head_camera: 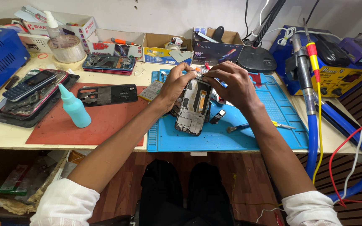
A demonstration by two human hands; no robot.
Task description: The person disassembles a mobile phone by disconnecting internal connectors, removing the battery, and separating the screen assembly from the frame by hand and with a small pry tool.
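Opened phone (194, 106), one, upright on blue mat (273, 109), gripped at its top by both hands. Left: one teal bottle (74, 106), one black back cover (107, 94). Left hand (176, 83) fingers curled onto phone; right hand (233, 83) pinching its top edge.

rolled white sleeves (65, 204), bare forearms, black trousers (185, 192)

Opened smartphone chassis (194, 106), silver-grey metal frame, back cover off, dark internals and an orange strip exposed. It's in my grip, tilted, far end raised, near end resting on the blue silicone work mat (239, 134). Sits mid-bench, near the mat's left half. Top edge is hidden under my fingers.
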